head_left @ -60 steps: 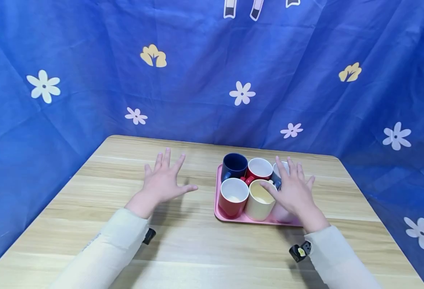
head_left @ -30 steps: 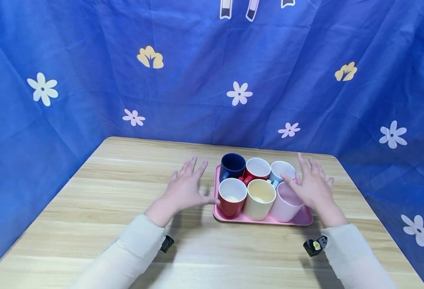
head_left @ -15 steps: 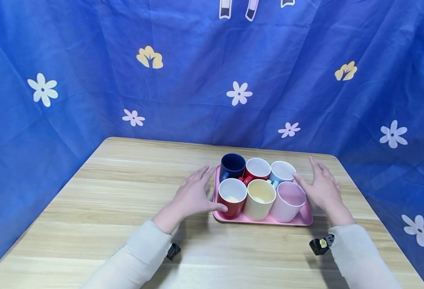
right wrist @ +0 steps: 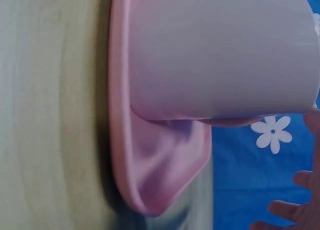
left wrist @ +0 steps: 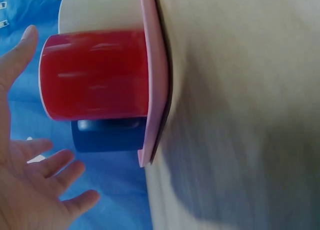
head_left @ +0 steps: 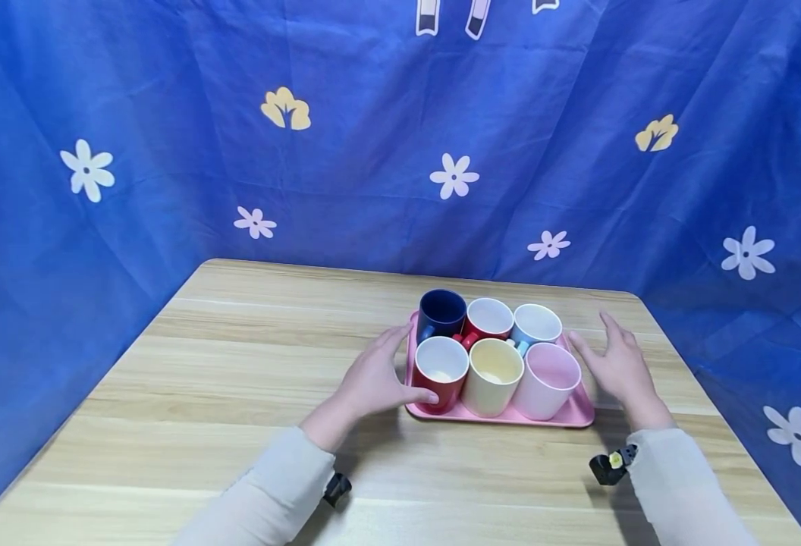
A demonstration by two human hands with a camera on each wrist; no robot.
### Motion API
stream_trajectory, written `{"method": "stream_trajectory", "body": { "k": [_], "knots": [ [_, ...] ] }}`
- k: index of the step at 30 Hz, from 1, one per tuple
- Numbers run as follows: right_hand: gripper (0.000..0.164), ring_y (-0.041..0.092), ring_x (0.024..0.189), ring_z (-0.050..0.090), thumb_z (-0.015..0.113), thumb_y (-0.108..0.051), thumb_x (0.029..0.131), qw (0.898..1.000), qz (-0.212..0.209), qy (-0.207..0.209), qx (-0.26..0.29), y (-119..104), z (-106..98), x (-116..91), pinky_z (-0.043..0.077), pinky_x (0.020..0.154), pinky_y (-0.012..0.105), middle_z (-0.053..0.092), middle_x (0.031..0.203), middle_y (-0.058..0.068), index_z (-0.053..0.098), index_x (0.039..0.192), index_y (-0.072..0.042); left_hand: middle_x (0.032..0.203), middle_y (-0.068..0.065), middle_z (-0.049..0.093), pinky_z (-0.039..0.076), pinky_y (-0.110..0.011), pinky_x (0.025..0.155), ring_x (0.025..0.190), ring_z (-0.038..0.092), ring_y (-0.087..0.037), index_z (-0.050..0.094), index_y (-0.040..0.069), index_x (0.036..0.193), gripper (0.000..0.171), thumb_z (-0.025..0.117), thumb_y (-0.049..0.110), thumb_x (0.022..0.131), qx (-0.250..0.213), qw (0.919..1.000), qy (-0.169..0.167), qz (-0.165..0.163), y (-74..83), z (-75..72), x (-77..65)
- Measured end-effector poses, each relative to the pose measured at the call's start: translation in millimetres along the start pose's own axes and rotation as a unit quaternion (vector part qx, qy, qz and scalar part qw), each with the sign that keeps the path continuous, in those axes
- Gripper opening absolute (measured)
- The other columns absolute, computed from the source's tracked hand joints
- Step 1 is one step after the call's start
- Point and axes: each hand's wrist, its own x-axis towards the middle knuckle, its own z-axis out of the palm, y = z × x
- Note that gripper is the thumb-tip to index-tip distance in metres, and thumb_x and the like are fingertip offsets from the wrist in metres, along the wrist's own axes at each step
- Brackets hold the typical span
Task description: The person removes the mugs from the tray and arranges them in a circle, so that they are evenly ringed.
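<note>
Left hand [head_left: 381,379] has come right to the tray's left edge since the frame one second back; right hand [head_left: 620,371] has shifted outward past its right edge; tray [head_left: 576,411] and mugs show no shift. Tray lies flat near the table's [head_left: 250,364] far edge, toward its far right corner. Six upright mugs, two rows: navy mug [head_left: 443,305], back red mug [head_left: 489,314], pale blue mug [head_left: 538,321] along the far edge; front red mug [head_left: 451,388], cream mug [head_left: 488,391], pink mug [head_left: 541,393] along the near edge. Left fingers are spaced and slightly bent, thumb held away, gripping nothing; the left wrist view shows a gap between thumb and front red mug. Right fingers are spread, pinching nothing. Judgement: for a sound two-handed hold, both hands should go lower and take the tray's rim midway along the short edges, thumbs clear of the mugs. Mugs crowd the left edge, while a bare strip runs by the near right corner, so load is probably heavier leftward; keep level. Unclear: right fingertips are partly cut off in the right wrist view, and contact with pink mug cannot be told; pink mug's handle is not made out; tray's underside is hidden.
</note>
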Motion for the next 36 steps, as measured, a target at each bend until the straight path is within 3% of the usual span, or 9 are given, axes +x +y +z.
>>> {"method": "stream_trajectory", "body": {
  "k": [10, 16, 24, 26, 29, 31, 36],
  "knots": [
    [0.09, 0.057, 0.123, 0.032, 0.041, -0.061, 0.093, 0.999, 0.028, -0.012, 0.042, 17, 13, -2, 0.027, 0.097, 0.067, 0.03, 0.136, 0.041, 0.012, 0.149, 0.004, 0.138, -0.015, 0.048, 0.037, -0.049, 0.101, 0.126, 0.044, -0.032, 0.042, 0.004, 0.142, 0.108, 0.092, 0.039, 0.054, -0.061, 0.9979, 0.021, -0.01, -1.9, 15.3, -1.7],
    [0.087, 0.052, 0.119, 0.042, 0.046, -0.055, 0.094, 0.997, 0.036, -0.012, 0.071, 26, 22, -4, 0.031, 0.098, 0.063, 0.037, 0.133, 0.04, 0.017, 0.147, 0.007, 0.135, -0.013, 0.051, 0.037, -0.048, 0.101, 0.124, 0.046, -0.031, 0.045, 0.004, 0.139, 0.103, 0.093, 0.036, 0.053, -0.102, 0.9939, 0.035, -0.024, -2.7, 24.5, -2.2],
    [0.079, 0.049, 0.118, 0.046, 0.051, -0.047, 0.094, 0.993, 0.063, -0.02, 0.098, 32, 31, -9, 0.031, 0.101, 0.057, 0.047, 0.129, 0.035, 0.023, 0.145, 0.006, 0.128, -0.012, 0.054, 0.039, -0.047, 0.099, 0.119, 0.049, -0.029, 0.049, 0.002, 0.134, 0.098, 0.093, 0.035, 0.053, -0.13, 0.9897, 0.054, -0.024, -4.1, 34.2, -3.1],
    [0.076, 0.048, 0.114, 0.05, 0.053, -0.043, 0.095, 0.992, 0.066, -0.02, 0.106, 34, 34, -10, 0.04, 0.096, 0.053, 0.048, 0.128, 0.035, 0.024, 0.145, 0.006, 0.127, -0.013, 0.054, 0.04, -0.047, 0.098, 0.117, 0.05, -0.029, 0.05, 0.003, 0.133, 0.096, 0.093, 0.034, 0.053, -0.135, 0.9887, 0.06, -0.025, -3.7, 36.2, -3.6],
    [0.071, 0.046, 0.103, 0.057, 0.055, -0.038, 0.094, 0.99, 0.069, -0.014, 0.122, 37, 37, -12, 0.053, 0.077, 0.043, 0.05, 0.125, 0.035, 0.028, 0.143, 0.007, 0.125, -0.012, 0.054, 0.042, -0.046, 0.096, 0.114, 0.051, -0.029, 0.052, 0.003, 0.13, 0.093, 0.093, 0.034, 0.053, -0.141, 0.9873, 0.069, -0.026, -2.7, 39.4, -4.0],
    [0.066, 0.044, 0.098, 0.06, 0.055, -0.034, 0.094, 0.989, 0.07, -0.007, 0.126, 38, 39, -14, 0.055, 0.069, 0.039, 0.053, 0.122, 0.034, 0.032, 0.14, 0.007, 0.123, -0.012, 0.054, 0.043, -0.045, 0.093, 0.11, 0.052, -0.028, 0.052, 0.002, 0.13, 0.093, 0.094, 0.033, 0.053, -0.149, 0.9858, 0.073, -0.028, -2.0, 41.8, -4.0],
    [0.058, 0.043, 0.104, 0.058, 0.057, -0.03, 0.093, 0.989, 0.078, -0.001, 0.129, 40, 42, -17, 0.046, 0.087, 0.046, 0.058, 0.118, 0.03, 0.041, 0.136, 0.006, 0.118, -0.012, 0.052, 0.048, -0.039, 0.086, 0.1, 0.055, -0.026, 0.05, 0.002, 0.13, 0.094, 0.094, 0.03, 0.053, -0.179, 0.9795, 0.083, -0.042, 1.1, 46.7, -3.8]
  ]
}}
